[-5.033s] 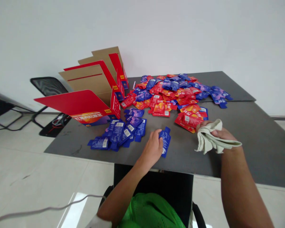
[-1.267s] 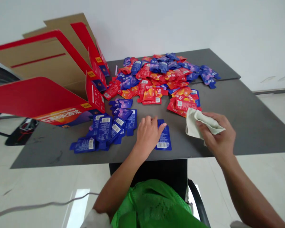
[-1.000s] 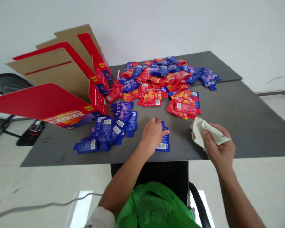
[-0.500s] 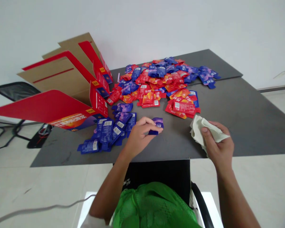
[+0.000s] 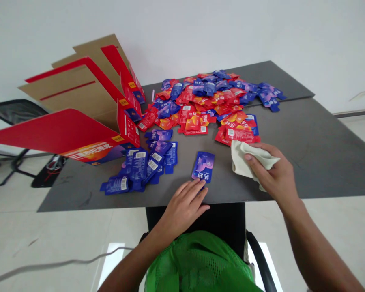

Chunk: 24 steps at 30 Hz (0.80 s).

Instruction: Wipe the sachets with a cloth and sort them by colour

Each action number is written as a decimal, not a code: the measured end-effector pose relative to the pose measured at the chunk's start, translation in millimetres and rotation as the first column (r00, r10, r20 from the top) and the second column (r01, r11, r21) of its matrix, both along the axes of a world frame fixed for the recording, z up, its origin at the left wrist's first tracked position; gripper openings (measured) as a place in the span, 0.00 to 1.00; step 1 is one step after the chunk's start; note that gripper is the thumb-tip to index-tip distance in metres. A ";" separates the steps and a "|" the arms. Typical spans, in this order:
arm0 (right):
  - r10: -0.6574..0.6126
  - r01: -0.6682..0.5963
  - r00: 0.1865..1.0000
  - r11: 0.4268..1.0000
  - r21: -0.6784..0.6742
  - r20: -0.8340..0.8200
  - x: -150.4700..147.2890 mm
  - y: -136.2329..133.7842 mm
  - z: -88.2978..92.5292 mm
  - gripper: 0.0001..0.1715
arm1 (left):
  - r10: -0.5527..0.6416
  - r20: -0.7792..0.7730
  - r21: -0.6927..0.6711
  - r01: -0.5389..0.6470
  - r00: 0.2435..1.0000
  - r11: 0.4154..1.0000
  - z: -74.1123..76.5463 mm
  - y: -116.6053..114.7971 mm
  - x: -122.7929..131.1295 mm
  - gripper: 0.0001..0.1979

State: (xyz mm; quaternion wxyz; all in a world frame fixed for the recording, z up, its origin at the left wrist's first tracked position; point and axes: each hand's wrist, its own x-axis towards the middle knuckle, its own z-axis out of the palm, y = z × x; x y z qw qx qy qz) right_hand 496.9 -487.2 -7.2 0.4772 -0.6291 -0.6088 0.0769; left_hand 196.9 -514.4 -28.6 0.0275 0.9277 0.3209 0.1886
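Note:
My left hand [image 5: 184,207] lies at the table's front edge, its fingertips at the lower end of a blue foil sachet [image 5: 203,167], which lies flat and face up by itself. My right hand [image 5: 269,172] grips a crumpled cream cloth [image 5: 246,159] against the table top, to the right of that sachet. Up the table spreads a large heap of red and blue sachets [image 5: 200,101]. A smaller group of blue sachets [image 5: 138,170] lies left of my left hand, with barcode labels showing on several.
A dark grey table [image 5: 295,138] with a seam across it carries everything. Red and cardboard box flaps [image 5: 79,97] stand open at its left end. A mesh chair sits beyond them, a green mesh fabric lies at my lap, and a grey cable crosses the tiled floor.
The blue sachet now lies flat with its printed face up, released from my left hand, which has drawn back toward the table edge. My right hand has shifted left with the cloth.

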 end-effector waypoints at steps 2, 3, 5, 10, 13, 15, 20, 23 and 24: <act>0.165 -0.170 0.981 0.984 0.051 0.101 -17.9 12.8 13.1 0.21 | -0.008 -0.013 0.026 0.008 1.000 1.000 -8.7 -4.8 -0.4 0.21; 0.258 -0.269 0.953 0.962 0.052 0.156 -27.7 18.4 16.2 0.21 | -0.010 -0.016 0.034 0.011 1.000 0.999 -13.1 -6.4 -0.7 0.20; 0.445 -0.458 0.847 0.889 -0.026 0.292 -46.5 26.8 13.8 0.24 | -0.005 -0.017 0.043 0.005 1.000 0.999 -20.5 -8.2 -1.4 0.20; 0.634 -0.595 0.571 0.758 -0.269 0.521 -67.9 47.0 -19.0 0.32 | 0.011 0.032 0.071 -0.013 0.999 0.997 -29.9 -8.3 -2.0 0.19; 0.570 -0.541 0.604 0.806 -0.240 0.557 -60.9 75.8 -27.0 0.32 | -0.010 0.050 0.082 0.005 0.999 0.997 -31.4 -7.2 -1.8 0.19; 0.512 -0.479 0.616 0.847 -0.231 0.599 -52.8 97.9 -22.4 0.29 | -0.014 0.065 0.086 0.008 0.998 0.996 -31.9 -6.9 -1.4 0.18; 0.382 -0.410 0.689 0.906 -0.102 0.616 -48.6 100.6 -0.5 0.27 | -0.004 0.106 0.087 -0.006 0.994 0.996 -33.3 -7.9 0.5 0.18; 0.495 -0.535 0.655 0.837 -0.112 0.571 -62.9 60.6 -1.6 0.27 | 0.004 0.123 0.062 -0.012 0.992 0.998 -33.3 -8.8 1.5 0.18; 0.569 -0.598 0.594 0.785 -0.161 0.569 -67.8 48.2 -5.1 0.26 | 0.011 0.126 0.049 -0.017 0.992 0.999 -33.0 -9.0 1.7 0.17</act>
